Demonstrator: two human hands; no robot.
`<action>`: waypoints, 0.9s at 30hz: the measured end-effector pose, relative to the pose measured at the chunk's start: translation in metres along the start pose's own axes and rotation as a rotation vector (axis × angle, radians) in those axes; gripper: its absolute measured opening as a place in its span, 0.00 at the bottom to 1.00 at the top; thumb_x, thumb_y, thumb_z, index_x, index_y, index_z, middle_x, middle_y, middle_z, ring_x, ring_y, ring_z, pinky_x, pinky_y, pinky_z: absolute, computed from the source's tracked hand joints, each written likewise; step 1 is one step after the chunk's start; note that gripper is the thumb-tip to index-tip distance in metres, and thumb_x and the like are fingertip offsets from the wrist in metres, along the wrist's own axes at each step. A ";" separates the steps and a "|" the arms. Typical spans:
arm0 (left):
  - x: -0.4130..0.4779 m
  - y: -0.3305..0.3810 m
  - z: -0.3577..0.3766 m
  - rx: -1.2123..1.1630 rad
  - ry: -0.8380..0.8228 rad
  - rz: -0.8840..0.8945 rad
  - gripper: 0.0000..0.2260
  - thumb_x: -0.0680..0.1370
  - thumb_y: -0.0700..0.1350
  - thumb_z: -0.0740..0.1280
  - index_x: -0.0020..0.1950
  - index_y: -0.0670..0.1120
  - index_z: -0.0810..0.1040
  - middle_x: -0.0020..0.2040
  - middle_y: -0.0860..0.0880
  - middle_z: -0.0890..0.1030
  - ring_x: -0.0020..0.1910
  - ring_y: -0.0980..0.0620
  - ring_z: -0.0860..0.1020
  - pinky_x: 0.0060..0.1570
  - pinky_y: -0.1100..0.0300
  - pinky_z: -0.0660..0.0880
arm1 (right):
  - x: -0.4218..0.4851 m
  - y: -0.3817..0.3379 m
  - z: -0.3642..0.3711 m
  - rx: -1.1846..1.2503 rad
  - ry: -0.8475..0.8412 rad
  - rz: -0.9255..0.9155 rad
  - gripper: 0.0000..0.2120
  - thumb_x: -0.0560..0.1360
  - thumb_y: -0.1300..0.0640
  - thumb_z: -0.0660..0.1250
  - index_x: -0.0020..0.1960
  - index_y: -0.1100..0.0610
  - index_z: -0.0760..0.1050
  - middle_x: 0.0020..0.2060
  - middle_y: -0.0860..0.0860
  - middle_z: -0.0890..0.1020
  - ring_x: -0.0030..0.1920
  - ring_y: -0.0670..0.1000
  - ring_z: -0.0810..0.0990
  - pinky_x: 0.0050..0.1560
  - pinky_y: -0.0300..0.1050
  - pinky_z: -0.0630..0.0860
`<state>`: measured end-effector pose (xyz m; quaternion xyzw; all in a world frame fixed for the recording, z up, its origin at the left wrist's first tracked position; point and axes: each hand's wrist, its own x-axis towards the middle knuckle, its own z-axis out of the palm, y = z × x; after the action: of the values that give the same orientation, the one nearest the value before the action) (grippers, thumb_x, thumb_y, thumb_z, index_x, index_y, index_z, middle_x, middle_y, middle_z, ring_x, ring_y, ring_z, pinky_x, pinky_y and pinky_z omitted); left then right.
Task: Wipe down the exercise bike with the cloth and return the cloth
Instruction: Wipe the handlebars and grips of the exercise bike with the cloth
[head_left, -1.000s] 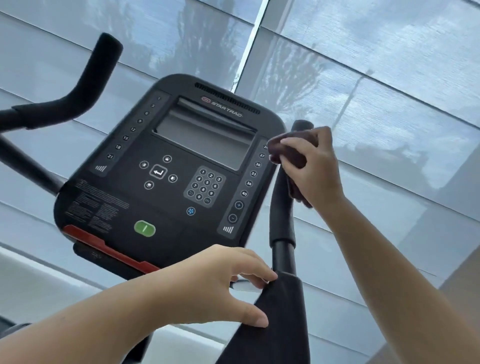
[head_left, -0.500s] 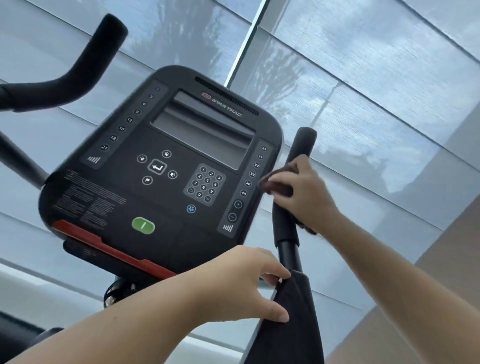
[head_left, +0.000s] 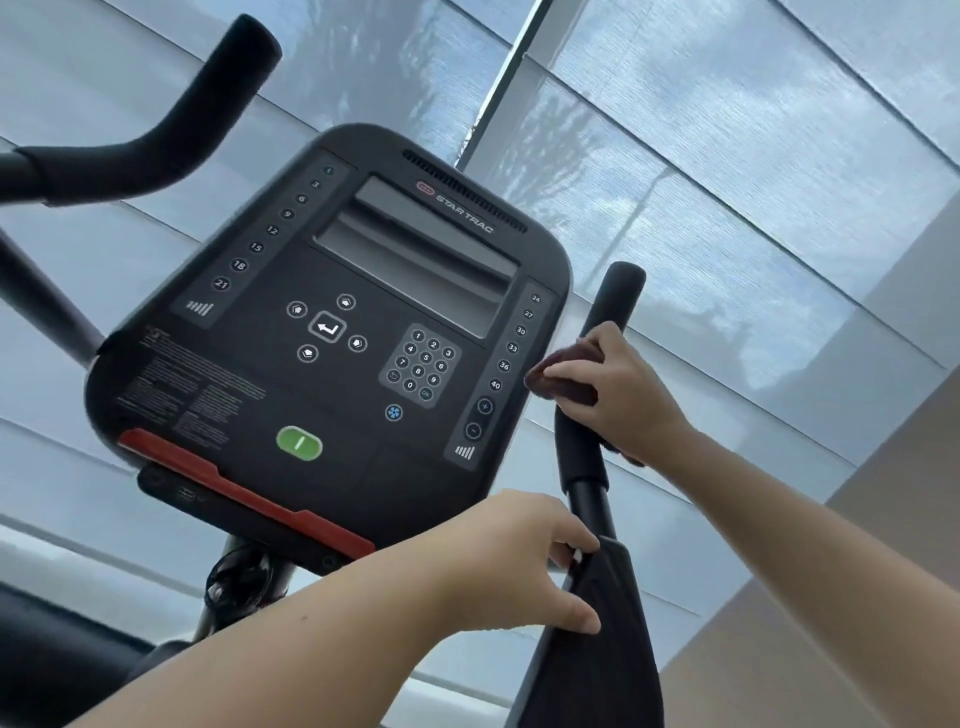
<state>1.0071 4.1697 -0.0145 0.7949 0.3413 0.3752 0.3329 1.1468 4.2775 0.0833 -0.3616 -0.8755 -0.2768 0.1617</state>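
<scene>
Holding the small dark red-brown cloth (head_left: 569, 394) in the right hand (head_left: 623, 400), fingers curled tight round it, pressing it against the black foam grip of the right handlebar (head_left: 610, 306). Bunched up about halfway down that grip, just beside the right edge of the big black console with the grey screen and number keys (head_left: 332, 338).

Was up at the very tip of the grip a second ago; has slid down since, leaving the rounded top bare. So, one long downward rub looks nearly done on this bar, with only the bottom bit of foam and the thin black post under it left here. Hard to tell whether the cloth goes all the way round the bar or only covers the near side.

Lower down, steadying with the left hand (head_left: 519, 566), thumb and fingers pinching the top of the black padded arm rest (head_left: 608, 665), same as before.

Further out, up on the far side of the console, the curved black left handlebar (head_left: 156, 119). Behind everything, pale grey window blinds (head_left: 753, 182).

Likely a long way yet from putting the cloth back.
</scene>
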 end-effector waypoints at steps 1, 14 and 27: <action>0.000 0.000 0.000 -0.020 -0.008 -0.012 0.24 0.68 0.51 0.74 0.62 0.52 0.73 0.56 0.55 0.77 0.54 0.60 0.74 0.55 0.57 0.75 | 0.009 0.004 -0.007 -0.040 0.000 -0.013 0.10 0.69 0.60 0.72 0.50 0.57 0.82 0.47 0.62 0.73 0.45 0.62 0.73 0.44 0.53 0.76; 0.000 0.000 -0.001 -0.031 -0.013 -0.026 0.24 0.67 0.51 0.74 0.61 0.53 0.74 0.54 0.57 0.76 0.54 0.62 0.74 0.56 0.58 0.73 | 0.021 0.005 -0.016 -0.179 -0.168 -0.081 0.12 0.73 0.53 0.67 0.55 0.52 0.79 0.52 0.58 0.69 0.48 0.59 0.71 0.48 0.54 0.75; -0.002 0.000 -0.001 -0.017 -0.011 -0.041 0.22 0.66 0.53 0.74 0.59 0.57 0.75 0.52 0.60 0.77 0.51 0.63 0.75 0.50 0.56 0.77 | 0.002 0.012 -0.021 0.112 -0.079 0.028 0.11 0.69 0.59 0.71 0.51 0.54 0.81 0.47 0.57 0.69 0.46 0.56 0.73 0.52 0.48 0.72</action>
<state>1.0052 4.1684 -0.0145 0.7869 0.3527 0.3669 0.3490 1.1554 4.2727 0.1058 -0.3750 -0.8900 -0.2108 0.1510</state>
